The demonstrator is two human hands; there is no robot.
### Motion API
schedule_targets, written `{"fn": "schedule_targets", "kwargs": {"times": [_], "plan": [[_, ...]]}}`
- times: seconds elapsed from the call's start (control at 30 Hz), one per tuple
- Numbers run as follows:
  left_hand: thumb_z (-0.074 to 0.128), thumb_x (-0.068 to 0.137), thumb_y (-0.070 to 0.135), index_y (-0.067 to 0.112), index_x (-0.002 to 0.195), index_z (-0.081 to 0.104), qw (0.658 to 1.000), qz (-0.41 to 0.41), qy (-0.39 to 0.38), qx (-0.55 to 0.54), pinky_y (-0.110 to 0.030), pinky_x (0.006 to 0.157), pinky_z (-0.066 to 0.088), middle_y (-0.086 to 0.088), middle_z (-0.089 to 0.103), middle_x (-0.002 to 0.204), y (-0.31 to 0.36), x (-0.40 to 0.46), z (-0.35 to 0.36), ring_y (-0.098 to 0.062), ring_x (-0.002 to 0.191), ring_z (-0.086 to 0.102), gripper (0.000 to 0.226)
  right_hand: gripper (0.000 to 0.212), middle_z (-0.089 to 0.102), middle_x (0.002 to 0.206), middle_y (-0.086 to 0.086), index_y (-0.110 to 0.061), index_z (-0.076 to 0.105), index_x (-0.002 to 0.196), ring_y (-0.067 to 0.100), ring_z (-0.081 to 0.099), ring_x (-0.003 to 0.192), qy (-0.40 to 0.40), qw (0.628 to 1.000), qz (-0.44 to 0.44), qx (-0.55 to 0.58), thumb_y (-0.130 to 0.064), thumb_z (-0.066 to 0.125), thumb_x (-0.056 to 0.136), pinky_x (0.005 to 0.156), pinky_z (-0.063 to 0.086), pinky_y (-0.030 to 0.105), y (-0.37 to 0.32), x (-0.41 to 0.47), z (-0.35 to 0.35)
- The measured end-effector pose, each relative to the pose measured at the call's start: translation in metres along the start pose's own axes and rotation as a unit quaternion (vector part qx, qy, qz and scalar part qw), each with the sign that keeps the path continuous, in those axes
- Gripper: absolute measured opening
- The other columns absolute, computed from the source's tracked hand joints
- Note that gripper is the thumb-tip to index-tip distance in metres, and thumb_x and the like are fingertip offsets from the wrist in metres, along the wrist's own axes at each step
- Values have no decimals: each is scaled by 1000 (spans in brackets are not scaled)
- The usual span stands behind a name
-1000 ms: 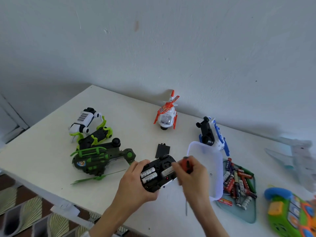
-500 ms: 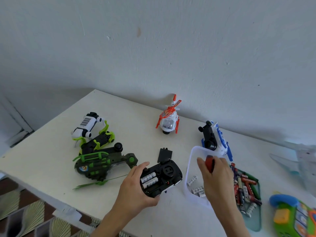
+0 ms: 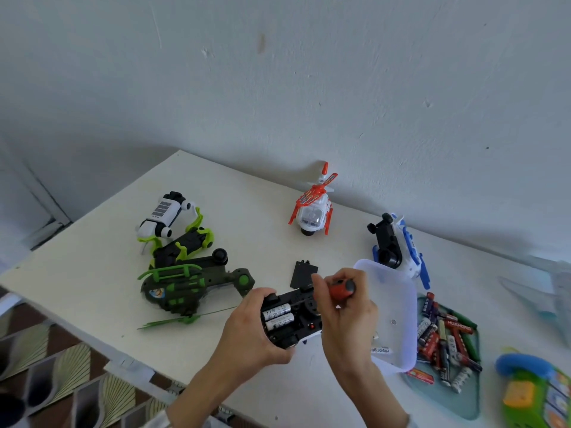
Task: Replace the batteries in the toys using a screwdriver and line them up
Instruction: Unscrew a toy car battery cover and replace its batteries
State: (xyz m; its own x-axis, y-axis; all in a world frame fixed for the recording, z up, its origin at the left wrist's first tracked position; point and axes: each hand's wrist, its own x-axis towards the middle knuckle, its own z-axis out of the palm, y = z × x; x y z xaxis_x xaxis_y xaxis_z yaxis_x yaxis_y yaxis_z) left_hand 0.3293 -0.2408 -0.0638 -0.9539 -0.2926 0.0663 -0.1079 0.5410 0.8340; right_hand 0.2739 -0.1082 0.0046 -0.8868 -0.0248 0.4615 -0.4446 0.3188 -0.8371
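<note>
The left hand (image 3: 247,332) curls round the toy car (image 3: 292,318), holding it belly-up near the table's (image 3: 92,273) near edge, thumb on its top edge and fingers under its near side; the open battery bay faces up with two batteries (image 3: 278,316) lying side by side, their long axes running left to right; the right hand (image 3: 346,313) grips the red-handled screwdriver (image 3: 340,288) in curled fingers, handle pointing right, and sits just right of the car, touching its right end; by my reading the next battery or the loose black cover (image 3: 303,274), lying just beyond the car, goes in from that side, so the right hand is the nearer one; the screwdriver's shaft and tip are hidden behind the fingers, and whether a third slot stands empty under them cannot be told; the spare batteries in the tray (image 3: 445,396) at right are partly covered by the clear box lid (image 3: 398,310)
</note>
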Motion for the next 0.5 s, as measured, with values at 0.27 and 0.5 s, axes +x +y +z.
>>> {"fn": "schedule_targets", "kwargs": {"times": [0.27, 0.5], "plan": [[84, 46, 38, 32, 118, 45, 1000, 4, -10, 3, -20, 73, 53, 18, 53, 102, 0, 0, 1, -4, 92, 57, 82, 38, 47, 58, 3, -29, 39, 77, 18, 46, 51, 0, 1000, -1, 11, -10, 72, 81, 44, 35, 17, 12, 6, 10], [83, 46, 37, 31, 116, 47, 1000, 0, -5, -1, -18, 73, 52, 18, 53, 102, 2, 2, 0, -3, 92, 57, 80, 26, 47, 55, 2, -18, 42, 78, 22, 47, 51, 22, 1000, 4, 12, -21, 68, 82, 43, 39, 25, 13, 5, 12]]}}
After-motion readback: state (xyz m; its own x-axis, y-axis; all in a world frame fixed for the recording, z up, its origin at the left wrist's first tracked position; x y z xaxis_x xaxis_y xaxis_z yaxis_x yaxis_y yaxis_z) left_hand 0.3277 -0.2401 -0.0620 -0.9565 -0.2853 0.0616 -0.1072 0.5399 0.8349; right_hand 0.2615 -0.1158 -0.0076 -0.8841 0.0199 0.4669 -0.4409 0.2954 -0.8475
